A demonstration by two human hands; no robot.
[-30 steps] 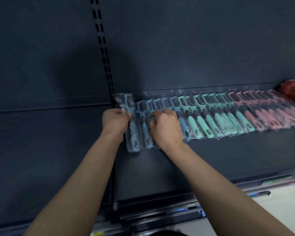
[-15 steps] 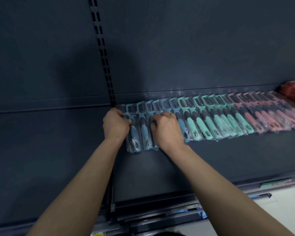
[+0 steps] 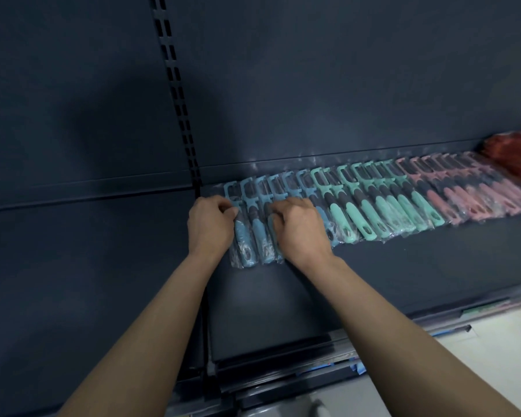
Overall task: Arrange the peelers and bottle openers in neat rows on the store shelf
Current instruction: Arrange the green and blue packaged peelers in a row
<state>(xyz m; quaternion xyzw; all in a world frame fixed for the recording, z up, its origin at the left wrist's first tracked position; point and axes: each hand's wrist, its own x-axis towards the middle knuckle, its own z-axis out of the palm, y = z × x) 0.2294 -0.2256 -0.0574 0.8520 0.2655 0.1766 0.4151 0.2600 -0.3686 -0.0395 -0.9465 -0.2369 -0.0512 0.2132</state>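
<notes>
Left grip [image 3: 212, 228] pinched the end blue peeler [image 3: 242, 236]; right grip [image 3: 298, 233], just beside, curled round the next peelers [image 3: 266, 249]; handles pointed toward the person, heads toward the back of the shelf [image 3: 373, 281]

bagged peelers [image 3: 373, 200] overlapping in row

Left hand [image 3: 211, 227] and right hand [image 3: 298, 233] bare; both forearms bare to the frame edge, so far as blur allows.
</notes>
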